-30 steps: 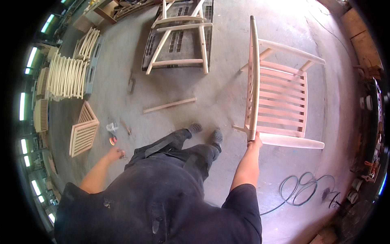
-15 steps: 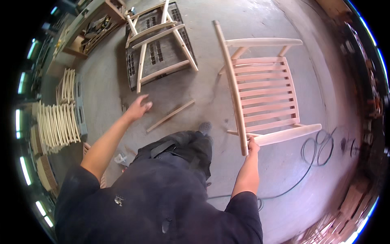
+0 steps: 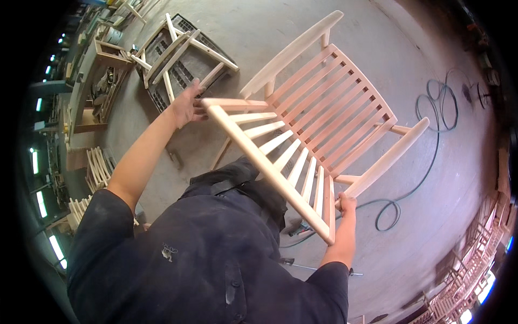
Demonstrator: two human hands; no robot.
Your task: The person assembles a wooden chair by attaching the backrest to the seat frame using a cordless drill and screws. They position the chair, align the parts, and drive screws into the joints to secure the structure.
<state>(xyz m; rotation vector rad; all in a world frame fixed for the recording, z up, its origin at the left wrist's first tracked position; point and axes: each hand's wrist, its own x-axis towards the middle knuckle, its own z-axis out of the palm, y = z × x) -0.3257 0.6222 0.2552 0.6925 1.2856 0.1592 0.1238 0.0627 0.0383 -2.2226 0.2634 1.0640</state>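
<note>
A bare wooden armchair (image 3: 334, 102) stands tilted in front of me, with a slatted seat and a slatted backrest leaning toward my body. My right hand (image 3: 346, 203) is closed around the frame where the near right armrest meets the backrest's side. At the other end of the backrest's top rail (image 3: 264, 167), my left hand (image 3: 189, 106) has its fingers apart, the tips at or very near the rail's corner. Whether they touch the wood I cannot tell.
Wooden frame parts (image 3: 178, 59) lie on a dark slatted pallet (image 3: 216, 46) at the far left. Curved wooden pieces (image 3: 97, 167) are stacked left of me. A green hose (image 3: 426, 178) loops over the floor at right. A power tool (image 3: 300, 229) lies behind the chair.
The chair has turned and tipped, bringing its backrest toward me and into view. My left hand has moved up to the backrest's corner; my right hand keeps its hold.
</note>
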